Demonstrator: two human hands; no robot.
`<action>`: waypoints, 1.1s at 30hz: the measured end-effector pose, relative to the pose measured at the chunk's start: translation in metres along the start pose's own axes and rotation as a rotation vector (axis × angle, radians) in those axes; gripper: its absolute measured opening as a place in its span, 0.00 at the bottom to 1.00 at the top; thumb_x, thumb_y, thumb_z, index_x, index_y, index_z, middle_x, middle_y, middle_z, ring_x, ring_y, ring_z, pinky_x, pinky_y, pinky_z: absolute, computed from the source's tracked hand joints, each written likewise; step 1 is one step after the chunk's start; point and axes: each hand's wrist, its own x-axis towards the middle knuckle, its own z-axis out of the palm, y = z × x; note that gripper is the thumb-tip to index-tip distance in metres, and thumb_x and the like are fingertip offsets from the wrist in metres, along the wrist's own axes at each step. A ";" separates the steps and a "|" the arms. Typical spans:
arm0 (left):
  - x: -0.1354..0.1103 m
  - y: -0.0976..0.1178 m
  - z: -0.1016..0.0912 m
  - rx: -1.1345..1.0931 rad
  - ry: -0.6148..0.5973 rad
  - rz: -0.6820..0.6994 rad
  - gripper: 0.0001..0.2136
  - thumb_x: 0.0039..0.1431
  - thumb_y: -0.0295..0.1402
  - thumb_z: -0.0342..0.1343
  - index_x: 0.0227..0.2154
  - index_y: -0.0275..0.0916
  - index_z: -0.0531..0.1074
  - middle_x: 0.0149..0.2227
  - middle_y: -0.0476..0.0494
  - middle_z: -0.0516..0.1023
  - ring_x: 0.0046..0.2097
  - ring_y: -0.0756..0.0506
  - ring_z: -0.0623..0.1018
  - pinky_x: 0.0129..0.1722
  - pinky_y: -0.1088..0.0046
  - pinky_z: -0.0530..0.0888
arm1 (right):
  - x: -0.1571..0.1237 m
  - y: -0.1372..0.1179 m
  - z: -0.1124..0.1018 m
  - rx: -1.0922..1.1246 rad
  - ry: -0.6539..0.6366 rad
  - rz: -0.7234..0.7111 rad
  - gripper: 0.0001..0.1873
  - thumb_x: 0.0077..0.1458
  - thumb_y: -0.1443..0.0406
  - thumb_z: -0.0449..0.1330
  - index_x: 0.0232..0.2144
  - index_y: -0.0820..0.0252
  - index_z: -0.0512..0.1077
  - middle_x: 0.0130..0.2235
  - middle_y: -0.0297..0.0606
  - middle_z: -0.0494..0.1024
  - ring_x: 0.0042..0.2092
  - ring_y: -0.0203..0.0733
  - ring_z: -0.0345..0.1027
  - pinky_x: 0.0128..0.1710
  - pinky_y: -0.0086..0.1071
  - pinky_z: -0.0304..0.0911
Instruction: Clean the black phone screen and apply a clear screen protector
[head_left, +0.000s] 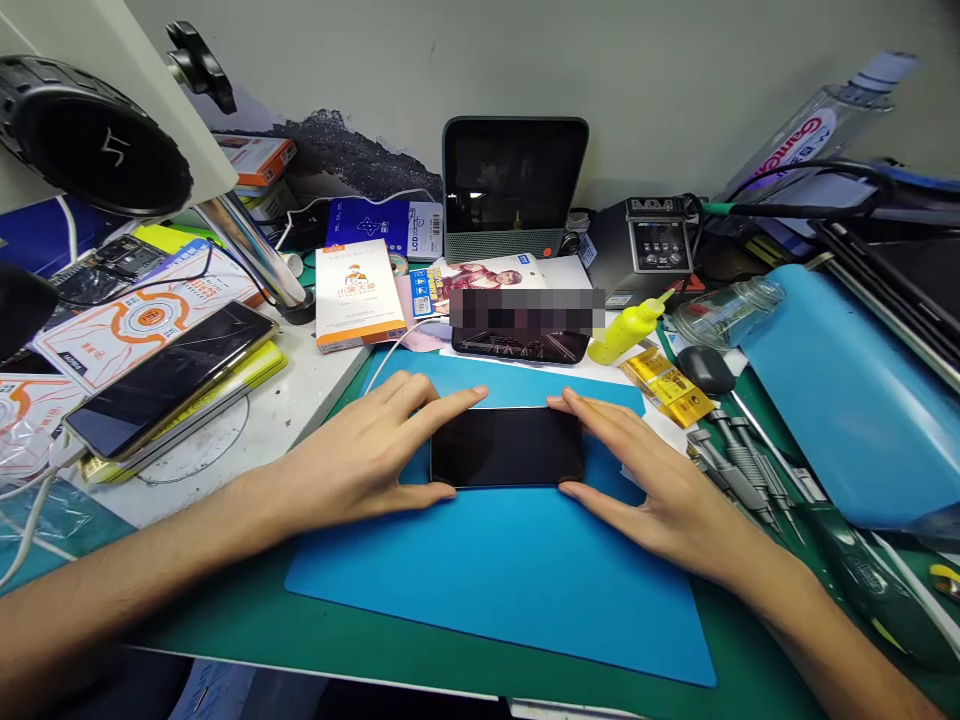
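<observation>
A black phone (507, 446) lies flat, screen up and dark, on a blue mat (510, 570) in front of me. My left hand (367, 450) grips the phone's left end, its forefinger along the far edge and its thumb on the near edge. My right hand (645, 470) holds the right end the same way, forefinger at the far corner and thumb at the near corner. Both hands rest on the mat.
A second phone (169, 375) lies on yellow boxes at left. Behind the mat sit an orange-and-white box (351, 295), another dark phone (521, 345), a yellow squeeze bottle (626, 330), a grey speaker-like device (514, 190) and a soldering station (652, 245). Screwdrivers (739, 470) and a rolled blue mat (840, 390) lie at right.
</observation>
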 end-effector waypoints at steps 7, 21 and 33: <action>0.000 0.000 0.001 -0.004 -0.012 -0.015 0.39 0.67 0.38 0.63 0.74 0.45 0.47 0.49 0.42 0.68 0.49 0.40 0.73 0.51 0.61 0.75 | 0.000 -0.003 -0.002 0.019 0.003 -0.002 0.45 0.69 0.63 0.61 0.77 0.49 0.39 0.72 0.42 0.65 0.72 0.50 0.58 0.71 0.49 0.59; 0.001 0.000 -0.002 -0.044 -0.022 -0.023 0.40 0.67 0.38 0.62 0.74 0.51 0.44 0.50 0.42 0.68 0.50 0.39 0.74 0.53 0.60 0.75 | 0.001 -0.006 -0.003 0.013 0.009 0.032 0.46 0.69 0.61 0.59 0.77 0.45 0.37 0.71 0.42 0.67 0.71 0.53 0.61 0.69 0.56 0.61; 0.000 -0.002 -0.001 -0.035 -0.028 -0.017 0.40 0.67 0.40 0.62 0.74 0.48 0.45 0.51 0.41 0.68 0.50 0.39 0.74 0.53 0.59 0.75 | 0.001 -0.005 -0.001 0.024 0.009 0.051 0.45 0.69 0.61 0.59 0.77 0.42 0.38 0.72 0.42 0.64 0.69 0.54 0.63 0.67 0.55 0.64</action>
